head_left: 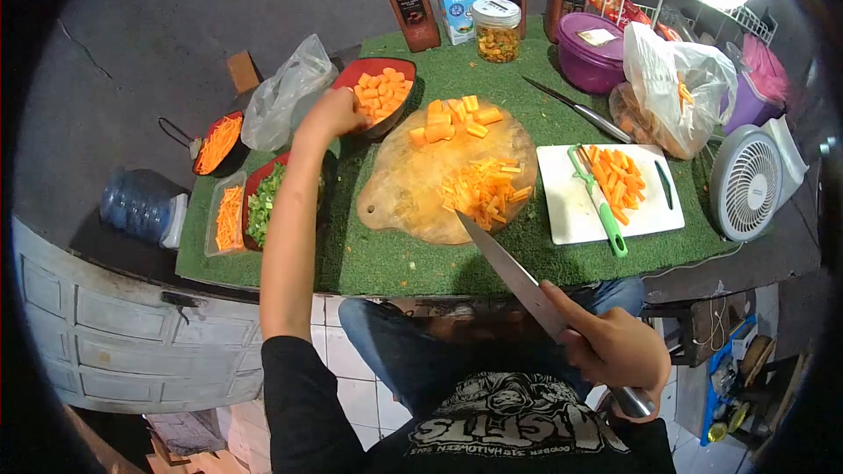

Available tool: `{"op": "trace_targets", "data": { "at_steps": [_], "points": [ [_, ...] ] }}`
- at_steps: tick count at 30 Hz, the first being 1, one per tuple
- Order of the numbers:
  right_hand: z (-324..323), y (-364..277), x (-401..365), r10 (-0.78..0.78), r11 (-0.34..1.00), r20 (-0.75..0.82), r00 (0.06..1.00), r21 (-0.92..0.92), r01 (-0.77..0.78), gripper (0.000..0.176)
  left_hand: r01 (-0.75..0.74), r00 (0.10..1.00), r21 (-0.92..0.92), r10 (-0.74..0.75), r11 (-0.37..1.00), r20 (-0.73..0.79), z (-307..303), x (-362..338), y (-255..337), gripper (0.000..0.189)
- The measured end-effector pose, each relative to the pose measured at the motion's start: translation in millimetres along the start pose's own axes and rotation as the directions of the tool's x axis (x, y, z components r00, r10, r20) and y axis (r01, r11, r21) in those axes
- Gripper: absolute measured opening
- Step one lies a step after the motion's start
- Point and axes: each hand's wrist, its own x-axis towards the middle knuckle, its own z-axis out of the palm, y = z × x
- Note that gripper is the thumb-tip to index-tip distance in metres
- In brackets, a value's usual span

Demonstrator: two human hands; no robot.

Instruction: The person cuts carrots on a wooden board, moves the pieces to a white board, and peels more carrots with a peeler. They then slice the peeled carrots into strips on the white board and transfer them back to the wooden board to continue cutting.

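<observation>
My right hand [619,347] is wrapped round the handle of a large kitchen knife [518,276]. Its blade points up and left, with the tip near the lower edge of the round wooden cutting board [404,202]. On that board lie carrot chunks [452,118] at the top and a heap of thin carrot sticks [487,193] lower right. My left hand [341,112] reaches to the near left side of a red-and-black bowl [399,111] of carrot pieces [379,92]; its fingers are mostly hidden, so their grip does not show.
A white cutting board [571,219] holds carrot sticks and a green peeler [601,206]. A second knife [580,110] lies behind it. On the left are a bowl of chopped greens [262,202] and a tub of carrot strips [228,219]. A fan [746,183] stands right; bottles [410,2] stand behind.
</observation>
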Motion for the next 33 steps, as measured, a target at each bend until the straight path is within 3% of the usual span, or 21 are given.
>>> {"op": "trace_targets", "data": {
  "at_steps": [2,6,8,12,14,16,19,22,25,27,28,30,33],
  "points": [
    [1,1,3,-0.018,0.999,-0.009,1.0,-0.034,0.018,0.077,-0.168,0.961,0.124,0.19,0.978,-0.201,14,1,-11,0.02],
    [3,3,7,-0.049,0.999,-0.004,0.999,-0.002,0.049,0.078,-0.02,0.995,-0.065,0.014,0.998,-0.097,1,-12,5,0.024],
    [4,3,5,-0.066,0.997,-0.022,0.998,0.045,0.067,0.079,-0.299,0.879,-0.135,0.217,0.945,-0.425,3,-24,10,0.027],
    [6,5,0,-0.032,0.999,-0.027,0.999,0.04,0.033,0.078,-0.271,0.938,-0.061,0.249,0.961,-0.24,4,-87,53,0.027],
    [7,5,1,0.011,0.999,-0.015,1.0,0.051,-0.011,0.078,-0.344,0.924,0.034,0.345,0.938,-0.165,17,-105,59,0.023],
    [9,2,2,-0.002,0.999,-0.034,0.999,0.052,0.004,0.078,-0.453,0.891,-0.035,0.453,0.891,-0.02,25,-114,64,0.025],
    [12,0,4,-0.041,0.997,-0.09,0.995,0.064,0.047,0.078,-0.496,0.868,-0.036,0.494,0.868,-0.049,50,-116,59,0.027],
    [14,-1,5,-0.068,0.994,-0.12,0.99,0.073,0.078,0.077,-0.472,0.881,-0.124,0.46,0.873,-0.113,54,-124,59,0.031],
    [15,-4,10,-0.051,0.996,-0.112,0.992,0.068,0.059,0.078,-0.363,0.93,-0.238,0.336,0.901,-0.148,52,-141,56,0.03],
    [19,-5,19,-0.033,0.997,-0.11,0.993,0.064,0.04,0.078,-0.293,0.938,-0.439,0.166,0.85,-0.305,62,-151,50,0.026],
    [25,-5,27,-0.092,0.995,-0.19,0.977,0.03,0.1,0.079,-0.292,0.938,-0.442,0.163,0.848,-0.306,68,-155,48,0.026],
    [34,-10,43,-0.153,0.988,-0.26,0.953,-0.013,0.155,0.08,-0.34,0.847,-0.496,0.031,0.799,-0.53,85,-162,48,0.019],
    [46,-21,72,-0.265,0.963,-0.298,0.917,-0.127,0.237,0.082,-0.34,0.801,-0.545,-0.067,0.766,-0.595,105,-163,51,0.014]
  ]
}}
